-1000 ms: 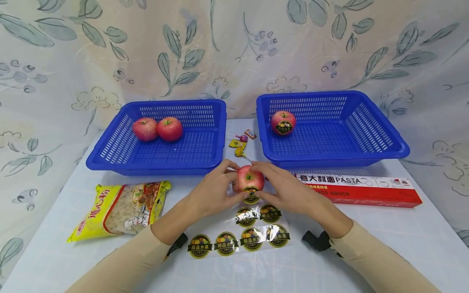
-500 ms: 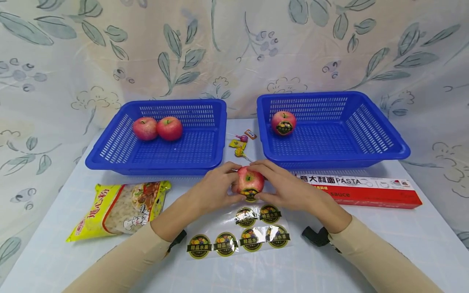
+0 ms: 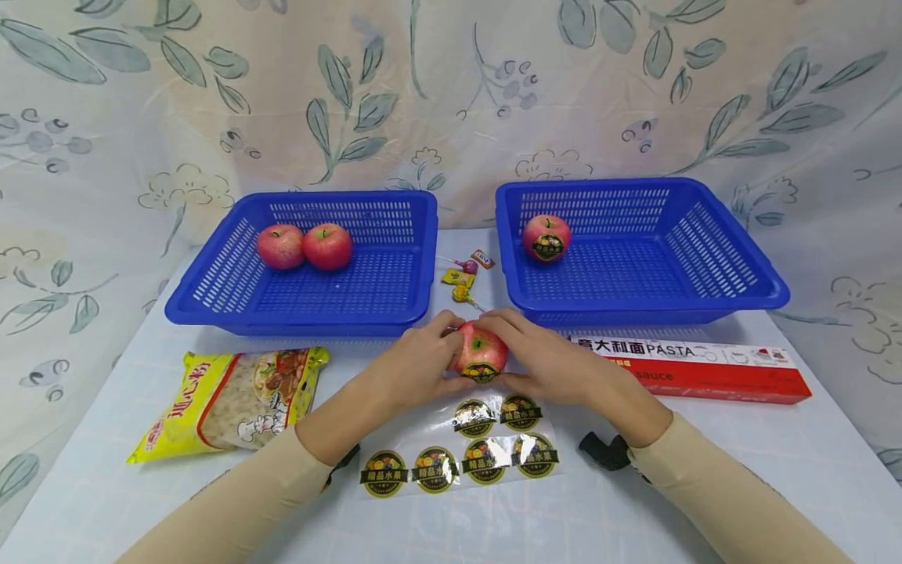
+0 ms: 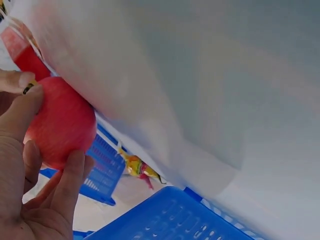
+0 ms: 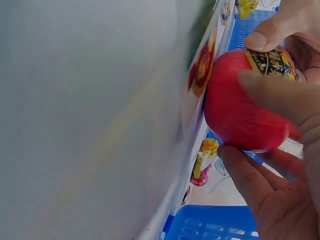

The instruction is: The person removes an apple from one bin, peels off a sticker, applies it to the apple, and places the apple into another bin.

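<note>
A red apple [image 3: 476, 348] is held between both hands over the table, with a round black-and-gold sticker [image 3: 481, 372] on its near side. My left hand [image 3: 416, 359] grips its left side, thumb low by the sticker. From the right, my right hand [image 3: 551, 357] curls its fingers over the top, its thumb below. In the right wrist view, the left thumb touches the edge of the sticker [image 5: 270, 62] on the apple [image 5: 237, 107]. The left wrist view shows fingertips supporting the apple [image 4: 65, 125] from the other side. Right below lies a clear sheet of several stickers [image 3: 434, 468].
Behind stand two blue baskets: the left one [image 3: 303, 317] holds two plain apples [image 3: 327, 247], the right one [image 3: 648, 304] a stickered apple [image 3: 546, 235]. Wrapped sweets [image 3: 460, 276] lie between them. A yellow noodle bag [image 3: 239, 399] lies left, a red pasta box [image 3: 719, 380] right.
Both thumbs have shifted outward and down along the sticker, so more of it shows. The apple has tilted slightly. The baskets and the sheet stay where they were.
</note>
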Tool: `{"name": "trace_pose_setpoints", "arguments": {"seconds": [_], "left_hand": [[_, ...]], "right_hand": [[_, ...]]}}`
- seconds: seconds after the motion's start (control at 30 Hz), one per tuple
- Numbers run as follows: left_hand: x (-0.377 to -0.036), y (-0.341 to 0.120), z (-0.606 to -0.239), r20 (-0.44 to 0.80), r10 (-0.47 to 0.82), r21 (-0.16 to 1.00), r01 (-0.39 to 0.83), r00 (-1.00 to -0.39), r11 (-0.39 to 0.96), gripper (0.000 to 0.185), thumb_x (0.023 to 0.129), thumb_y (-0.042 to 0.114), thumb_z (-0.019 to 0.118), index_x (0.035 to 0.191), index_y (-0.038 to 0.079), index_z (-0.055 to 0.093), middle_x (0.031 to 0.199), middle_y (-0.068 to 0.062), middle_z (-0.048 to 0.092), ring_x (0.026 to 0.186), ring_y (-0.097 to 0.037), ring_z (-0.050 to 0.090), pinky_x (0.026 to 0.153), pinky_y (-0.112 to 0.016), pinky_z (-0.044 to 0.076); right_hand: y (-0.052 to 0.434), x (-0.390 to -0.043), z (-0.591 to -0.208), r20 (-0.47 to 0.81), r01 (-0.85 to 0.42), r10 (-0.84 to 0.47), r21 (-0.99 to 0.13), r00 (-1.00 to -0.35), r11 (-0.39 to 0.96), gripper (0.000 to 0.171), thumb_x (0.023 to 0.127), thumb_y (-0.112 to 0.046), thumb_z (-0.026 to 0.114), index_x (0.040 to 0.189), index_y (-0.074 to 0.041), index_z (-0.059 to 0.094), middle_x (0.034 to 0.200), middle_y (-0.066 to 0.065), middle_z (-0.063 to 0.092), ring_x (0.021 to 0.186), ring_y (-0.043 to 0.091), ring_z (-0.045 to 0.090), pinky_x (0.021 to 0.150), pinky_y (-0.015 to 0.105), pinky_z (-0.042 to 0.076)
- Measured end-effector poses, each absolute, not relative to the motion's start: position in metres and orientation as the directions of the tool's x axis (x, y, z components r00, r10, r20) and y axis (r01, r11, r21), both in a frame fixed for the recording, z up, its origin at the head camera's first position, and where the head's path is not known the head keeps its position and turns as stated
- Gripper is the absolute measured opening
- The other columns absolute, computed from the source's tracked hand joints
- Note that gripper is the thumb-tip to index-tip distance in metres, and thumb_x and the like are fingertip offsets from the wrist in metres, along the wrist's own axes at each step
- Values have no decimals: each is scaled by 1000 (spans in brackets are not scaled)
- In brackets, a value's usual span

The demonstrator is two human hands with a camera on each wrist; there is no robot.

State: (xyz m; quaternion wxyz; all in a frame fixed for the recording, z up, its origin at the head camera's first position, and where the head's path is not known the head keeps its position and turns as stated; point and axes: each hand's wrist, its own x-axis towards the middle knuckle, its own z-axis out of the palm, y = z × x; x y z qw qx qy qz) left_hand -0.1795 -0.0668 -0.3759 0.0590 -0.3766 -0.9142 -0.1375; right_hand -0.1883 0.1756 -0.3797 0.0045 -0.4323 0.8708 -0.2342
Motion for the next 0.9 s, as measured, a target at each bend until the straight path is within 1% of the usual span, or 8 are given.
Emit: {"name": "trace_pose_setpoints", "arguments": {"seconds": [0.17, 0.3, 0.43, 0.5, 0.57, 0.67, 0.77, 0.9], "left_hand": [[-181, -68, -373, 207, 699, 198, 729, -685, 655, 39, 83, 38, 87, 82, 12, 58, 121, -10, 60, 81, -25, 68, 73, -36, 59], [-185, -71, -371, 189, 720, 237, 742, -668, 627, 36, 84, 32, 86, 80, 14, 55, 124, -10, 62, 90, -25, 69, 77, -36, 58], [-187, -74, -370, 179, 731, 276, 747, -659, 605, 36, 85, 27, 86, 77, 15, 53, 126, -8, 62, 100, -22, 68, 78, -34, 56], [-188, -76, -369, 178, 734, 280, 749, -655, 600, 36, 86, 27, 85, 77, 15, 52, 128, -8, 63, 102, -22, 67, 77, -34, 55], [-189, -77, -368, 175, 734, 284, 748, -656, 601, 35, 86, 28, 84, 78, 16, 52, 130, -8, 63, 103, -21, 67, 77, -34, 54], [-191, -80, -368, 180, 739, 282, 754, -649, 593, 32, 86, 28, 84, 81, 17, 55, 131, -7, 64, 105, -22, 68, 80, -35, 55], [-192, -83, -368, 198, 753, 284, 772, -628, 569, 24, 87, 22, 84, 87, 16, 61, 129, -6, 66, 106, -21, 68, 84, -36, 55], [-192, -82, -367, 237, 757, 299, 787, -609, 539, 13, 93, 13, 77, 99, 11, 65, 118, -4, 67, 97, -18, 68, 83, -33, 56]], "right_hand": [[175, -190, -380, 179, -745, -758, -422, -627, 517, 75, 91, -36, 80, 151, -12, 41, 146, 4, 46, 131, 19, 53, 109, 40, 49], [178, -193, -380, 174, -743, -761, -431, -625, 512, 69, 92, -30, 79, 150, -13, 43, 145, 2, 49, 131, 19, 53, 110, 42, 48], [181, -194, -379, 188, -750, -766, -439, -615, 495, 70, 89, -20, 82, 149, -11, 46, 146, 4, 51, 131, 22, 54, 110, 44, 47], [181, -194, -378, 178, -739, -764, -459, -620, 493, 73, 89, -21, 83, 150, -11, 44, 147, 5, 52, 132, 22, 54, 111, 45, 47], [179, -194, -377, 159, -721, -757, -476, -634, 504, 77, 89, -27, 82, 152, -11, 41, 147, 5, 53, 132, 21, 55, 110, 44, 48], [176, -194, -377, 138, -694, -746, -506, -651, 512, 80, 89, -33, 82, 154, -11, 38, 144, 5, 55, 128, 19, 57, 107, 43, 50], [177, -191, -375, 133, -694, -749, -504, -650, 513, 80, 89, -32, 82, 152, -9, 40, 141, 5, 54, 124, 19, 57, 104, 42, 51], [193, -178, -362, 65, -674, -753, -500, -655, 544, 79, 88, -35, 83, 151, -9, 43, 139, 2, 53, 122, 15, 55, 102, 40, 53]]}}
